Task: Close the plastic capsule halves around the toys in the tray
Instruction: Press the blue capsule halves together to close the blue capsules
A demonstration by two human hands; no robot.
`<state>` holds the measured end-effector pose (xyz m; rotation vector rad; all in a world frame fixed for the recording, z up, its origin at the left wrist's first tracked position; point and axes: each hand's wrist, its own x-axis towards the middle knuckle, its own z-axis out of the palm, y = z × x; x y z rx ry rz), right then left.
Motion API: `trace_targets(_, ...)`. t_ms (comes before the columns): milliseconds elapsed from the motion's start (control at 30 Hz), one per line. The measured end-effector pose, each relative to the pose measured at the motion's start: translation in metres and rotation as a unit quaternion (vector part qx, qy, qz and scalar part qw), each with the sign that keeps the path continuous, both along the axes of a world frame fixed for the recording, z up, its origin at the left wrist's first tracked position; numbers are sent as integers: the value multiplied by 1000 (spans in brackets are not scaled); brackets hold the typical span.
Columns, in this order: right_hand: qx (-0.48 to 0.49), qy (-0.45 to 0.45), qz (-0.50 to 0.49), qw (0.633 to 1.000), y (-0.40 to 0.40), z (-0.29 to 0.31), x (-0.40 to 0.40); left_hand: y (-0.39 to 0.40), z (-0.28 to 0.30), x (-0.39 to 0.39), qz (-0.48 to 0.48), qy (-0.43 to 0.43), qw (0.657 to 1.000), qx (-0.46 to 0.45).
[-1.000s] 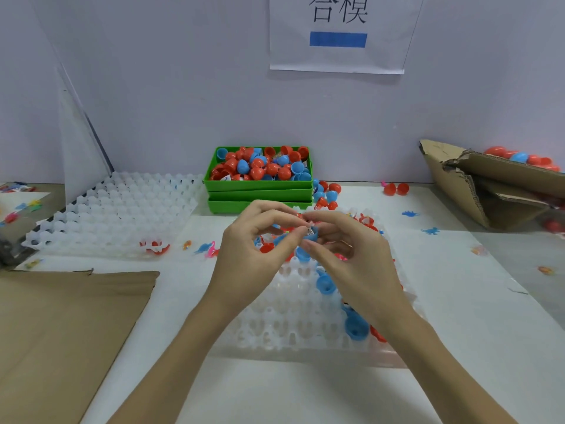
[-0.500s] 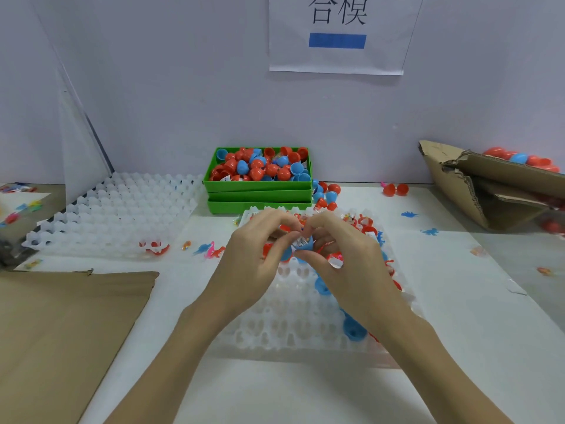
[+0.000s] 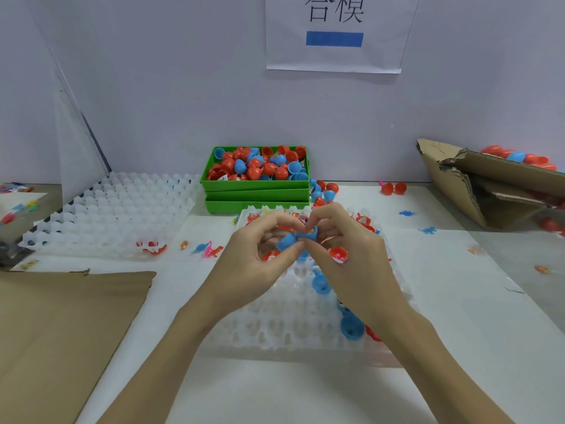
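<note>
White bench, tray (image 3: 275, 332) at centre: capsule-closing step in hand.
Your left hand (image 3: 260, 258) and right hand (image 3: 345, 261) pinch two blue halves (image 3: 298, 238) together above the tray. Next, align the rims squarely and press until they seat.

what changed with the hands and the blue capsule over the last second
Both hands dropped slightly toward the white tray, and the left hand and right hand now pinch the two blue capsule halves together at an angle, not yet closed. The green bin, empty tray and cardboard stayed put.
</note>
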<state>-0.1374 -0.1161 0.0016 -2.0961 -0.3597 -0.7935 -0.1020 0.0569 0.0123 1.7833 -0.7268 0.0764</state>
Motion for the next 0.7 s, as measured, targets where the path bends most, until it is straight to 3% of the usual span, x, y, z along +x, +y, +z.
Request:
trace_targets(167, 19, -8, -2, 1000, -1, 2, 0, 3, 1, 3, 2, -10, 999, -31)
trace_targets(433, -5, -12, -6, 1000, -4, 0, 2, -1, -6, 5, 65, -105, 992, -19)
trace_targets(700, -83, -25, 5, 996, -8, -3, 3, 1, -2, 5, 29, 14, 994, -109)
